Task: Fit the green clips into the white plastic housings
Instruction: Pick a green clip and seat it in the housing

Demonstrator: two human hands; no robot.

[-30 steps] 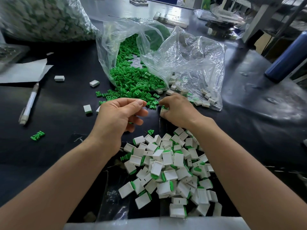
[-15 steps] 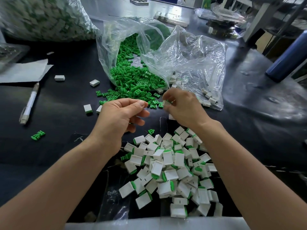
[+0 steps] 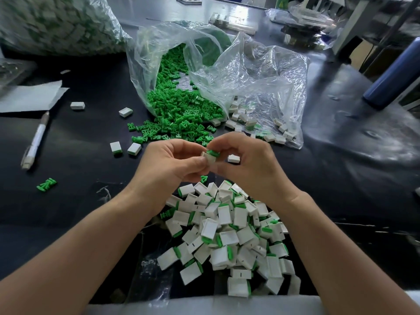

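My left hand [image 3: 168, 163] and my right hand [image 3: 247, 164] meet above the black table, both pinching one white housing [image 3: 209, 158] with a green clip [image 3: 213, 152] sticking out of its top edge. Loose green clips [image 3: 175, 114] spill from an open clear bag [image 3: 181, 42] behind the hands. Empty white housings [image 3: 241, 117] lie in a second clear bag to the right. A heap of white housings with green clips fitted [image 3: 227, 230] sits between my forearms, close to me.
A single white housing [image 3: 233, 158] lies just right of my fingers. Stray housings [image 3: 125, 112] and a stray clip [image 3: 46, 184] dot the left of the table, near a white pen [image 3: 36, 142] and paper [image 3: 29, 96]. A blue bottle [image 3: 393, 76] stands far right.
My right hand drew back from the bag's mouth with a part and came up to meet my left hand; the two now hold the housing and clip together.
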